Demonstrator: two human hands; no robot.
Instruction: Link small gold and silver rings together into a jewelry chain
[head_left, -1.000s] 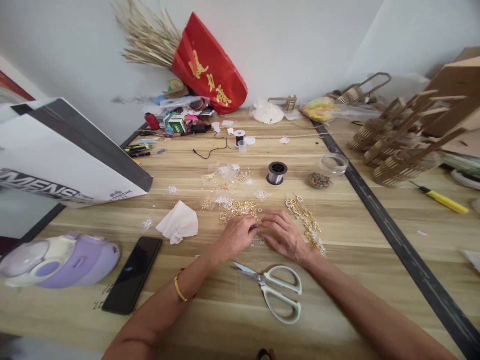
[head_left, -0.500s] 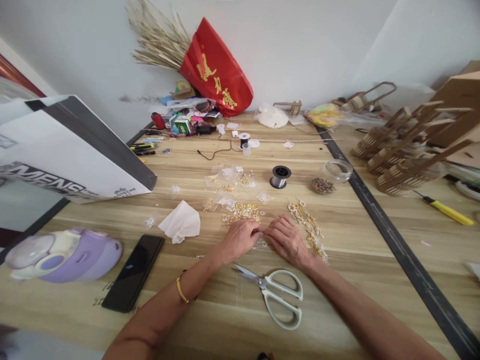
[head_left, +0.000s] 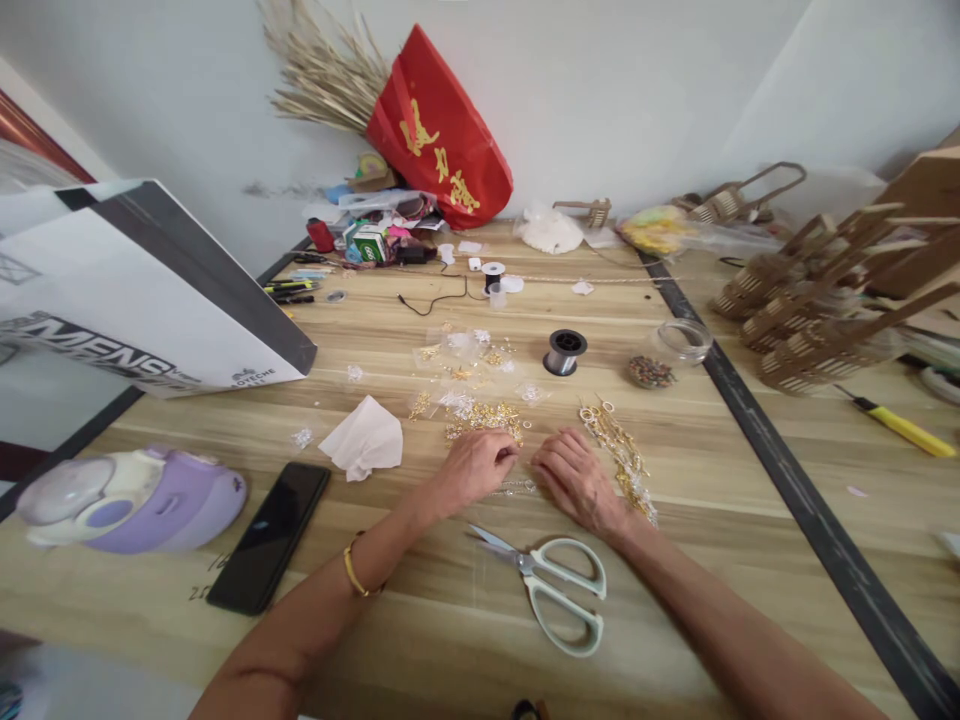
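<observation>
A pale wall (head_left: 600, 110) rose far beyond the scissors (head_left: 529, 564), which lay on the wood-grained counter (head_left: 720, 490). A white box (head_left: 135, 300) stood well left of the scissors; a red bag (head_left: 442, 140) leaned far beyond them. Past their blades, the left hand (head_left: 477, 464) and right hand (head_left: 574, 474) sat apart, fingers curled; whether either grip held anything, I couldn't tell. Farther past the blades lay gold beads (head_left: 484, 418); just past them, a silvery chain (head_left: 516, 488).

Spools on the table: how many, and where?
2 that I can make out: black spool beyond the right hand; white-topped spool farther back, behind a small cup. The red item at back left could be another, and the clutter there may hide more.
</observation>
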